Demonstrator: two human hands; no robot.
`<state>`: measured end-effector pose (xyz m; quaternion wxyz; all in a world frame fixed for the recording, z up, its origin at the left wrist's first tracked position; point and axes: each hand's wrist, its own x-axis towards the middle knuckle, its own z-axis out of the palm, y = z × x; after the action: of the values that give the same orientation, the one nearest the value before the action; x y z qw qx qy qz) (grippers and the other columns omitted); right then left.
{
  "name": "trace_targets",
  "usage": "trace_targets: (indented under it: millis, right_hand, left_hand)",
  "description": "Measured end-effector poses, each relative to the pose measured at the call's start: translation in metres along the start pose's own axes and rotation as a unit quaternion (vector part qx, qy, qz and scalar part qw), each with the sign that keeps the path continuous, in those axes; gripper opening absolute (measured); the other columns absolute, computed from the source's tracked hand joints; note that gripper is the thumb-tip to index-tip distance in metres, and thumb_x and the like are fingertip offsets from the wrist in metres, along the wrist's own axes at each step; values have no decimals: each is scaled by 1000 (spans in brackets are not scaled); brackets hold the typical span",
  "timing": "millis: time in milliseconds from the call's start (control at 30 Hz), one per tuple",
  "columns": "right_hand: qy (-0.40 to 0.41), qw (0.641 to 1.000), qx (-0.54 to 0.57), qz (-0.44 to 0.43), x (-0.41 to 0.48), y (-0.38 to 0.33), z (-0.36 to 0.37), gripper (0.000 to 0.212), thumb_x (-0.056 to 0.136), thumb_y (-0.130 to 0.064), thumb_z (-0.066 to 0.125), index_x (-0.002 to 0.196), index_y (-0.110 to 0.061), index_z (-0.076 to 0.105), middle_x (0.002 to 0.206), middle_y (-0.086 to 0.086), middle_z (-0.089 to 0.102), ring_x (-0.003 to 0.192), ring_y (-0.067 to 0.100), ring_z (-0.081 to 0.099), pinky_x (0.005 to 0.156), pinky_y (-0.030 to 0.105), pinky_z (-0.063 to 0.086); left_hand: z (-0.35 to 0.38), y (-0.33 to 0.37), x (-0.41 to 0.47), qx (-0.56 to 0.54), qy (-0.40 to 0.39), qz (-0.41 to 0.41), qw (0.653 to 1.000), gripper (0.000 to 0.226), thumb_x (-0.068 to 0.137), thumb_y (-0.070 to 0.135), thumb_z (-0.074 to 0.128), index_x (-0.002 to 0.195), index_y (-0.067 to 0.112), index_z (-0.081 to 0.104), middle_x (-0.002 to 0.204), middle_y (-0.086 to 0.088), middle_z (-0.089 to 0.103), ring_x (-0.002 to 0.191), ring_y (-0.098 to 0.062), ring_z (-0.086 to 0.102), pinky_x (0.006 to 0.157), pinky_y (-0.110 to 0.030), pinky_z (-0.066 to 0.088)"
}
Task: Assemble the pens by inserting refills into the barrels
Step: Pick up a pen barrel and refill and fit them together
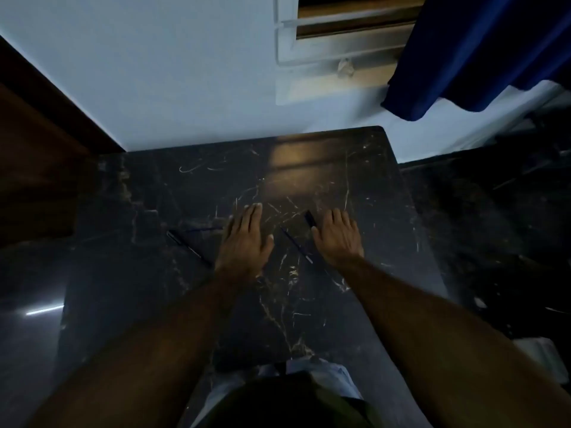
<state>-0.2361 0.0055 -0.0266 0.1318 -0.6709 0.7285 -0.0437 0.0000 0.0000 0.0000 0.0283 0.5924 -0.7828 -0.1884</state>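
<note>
On the dark marble table [309, 304] lie pen parts. A dark pen barrel [188, 248] lies slanted to the left of my left hand [245, 242]. A thin blue refill [204, 230] lies just beyond it, its right end by my left fingers. Between my hands a second thin blue refill [296, 244] with a pale tip lies slanted. A short dark cap or barrel end [310, 218] sits beside the thumb side of my right hand [338, 237]. Both hands rest flat on the table, fingers spread, holding nothing.
A pale wall and a window frame [340, 50] stand behind the table, with a blue curtain [479, 57] at the upper right. Brown wooden furniture [37, 168] borders the left. The floor [494, 227] to the right is dark.
</note>
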Motion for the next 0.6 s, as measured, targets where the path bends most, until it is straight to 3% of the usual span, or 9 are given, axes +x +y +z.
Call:
trace_targets:
  millis: [233,400,467,533,600]
  right_hand:
    - [-58,997,-4,55,3,-3,18,54,99,-46,52,138,-10,52,134,14,57,125,32,52,102,52,42]
    - [-74,995,3,72,20,-1,14,44,99,-32,58,137,-10,55,139,16,56,129,35,51,102,54,43]
    - [-76,994,32,78,23,3,6,38,100,-31,58,131,-10,59,134,15,57,123,34,55,100,50,45]
    - [-71,987,124,70,18,6,-4,28,102,-30,58,121,-10,62,120,12,59,110,32,61,88,42,48]
    - [-60,969,239,27,4,4,-20,17,102,-24,61,113,-11,62,106,8,62,93,28,64,75,39,50]
  left_hand:
    - [15,6,-17,-69,-26,-24,997,69,110,40,46,168,12,22,173,-11,30,161,-27,26,131,-54,21]
    - [14,24,-15,-170,43,-45,984,56,104,23,60,157,13,45,152,-8,57,140,-25,52,119,-46,41]
    - [10,31,-8,-251,59,-77,963,51,104,16,63,154,14,50,141,-4,66,127,-19,61,109,-40,49]
    - [4,40,2,-344,46,-116,931,47,106,14,62,152,13,52,131,-4,71,114,-18,69,103,-41,57]
    - [-5,51,10,-468,8,-146,872,45,107,16,63,151,14,52,122,-8,75,105,-23,75,93,-43,63]
